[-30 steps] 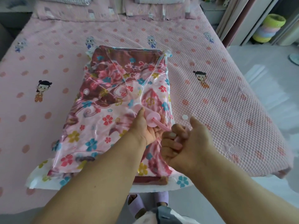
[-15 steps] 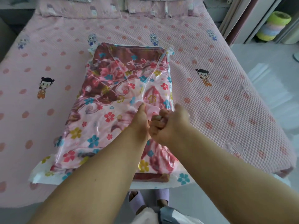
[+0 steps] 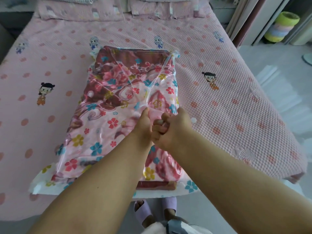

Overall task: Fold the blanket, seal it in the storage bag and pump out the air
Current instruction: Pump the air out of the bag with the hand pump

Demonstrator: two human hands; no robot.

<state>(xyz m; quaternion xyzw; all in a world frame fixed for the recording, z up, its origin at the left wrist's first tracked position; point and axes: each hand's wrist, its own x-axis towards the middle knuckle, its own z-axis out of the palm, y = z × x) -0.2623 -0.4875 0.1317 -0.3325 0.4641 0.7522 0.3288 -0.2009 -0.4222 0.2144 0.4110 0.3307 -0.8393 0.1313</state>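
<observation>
Pump (image 3: 154,116) plunger's pushed back in: right hand (image 3: 170,130) clenched on it, left hand (image 3: 143,127) gripping its base; bag (image 3: 118,105) is deflating.

free: bedspread (image 3: 236,115) right of bag (image 3: 101,132) | obstacle: cap (image 3: 193,120)

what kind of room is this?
Most likely a home bedroom: a bed under a pink dotted quilted bedspread with cartoon figures, pink pillows at its head, and a stack of pastel rings by the doorway.
</observation>
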